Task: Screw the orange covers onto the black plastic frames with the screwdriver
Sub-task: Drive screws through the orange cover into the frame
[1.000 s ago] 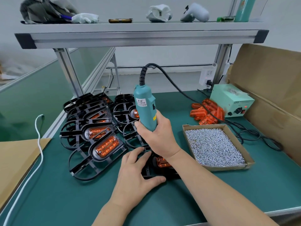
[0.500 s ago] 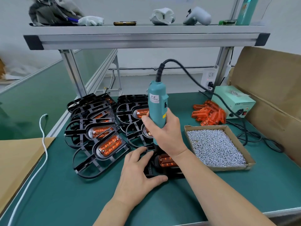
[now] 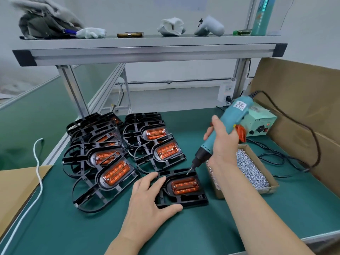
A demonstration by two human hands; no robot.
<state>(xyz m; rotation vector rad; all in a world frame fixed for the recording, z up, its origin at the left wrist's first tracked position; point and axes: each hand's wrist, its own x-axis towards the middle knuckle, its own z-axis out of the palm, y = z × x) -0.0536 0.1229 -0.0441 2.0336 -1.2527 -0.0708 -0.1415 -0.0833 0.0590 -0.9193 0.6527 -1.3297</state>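
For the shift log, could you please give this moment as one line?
left hand: flat on black frame | right hand: grips screwdriver, tilted | bit: near frame's far edge | orange cover: in frame

orange covers (image 3: 185,186) look like glossy see-through plastic on matt black plastic frames (image 3: 181,199), shiny metal screws (image 3: 252,170) in a cardboard tray (image 3: 274,186), smooth green tabletop (image 3: 239,223).

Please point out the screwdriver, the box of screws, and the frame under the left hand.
screwdriver (image 3: 234,117), head view, on its teal body.
box of screws (image 3: 269,189), head view, on its near cardboard wall.
frame (image 3: 193,201), head view, on its near black edge.
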